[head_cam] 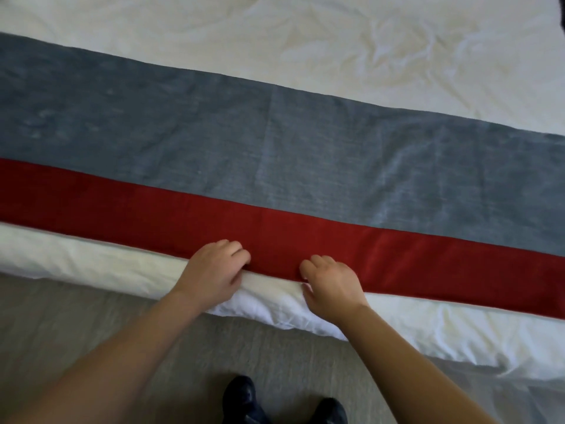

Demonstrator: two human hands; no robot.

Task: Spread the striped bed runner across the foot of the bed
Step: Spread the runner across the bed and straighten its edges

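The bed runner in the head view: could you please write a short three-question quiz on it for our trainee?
1. True or false: the bed runner lies in a crumpled heap.
2. Which colour is the stripe whose near edge the left hand and right hand grip? A grey-blue, B red, C green.
3. Fill in: the duvet under the runner is ___.

Key: 1 false (it lies spread flat across the bed); 2 B; 3 white.
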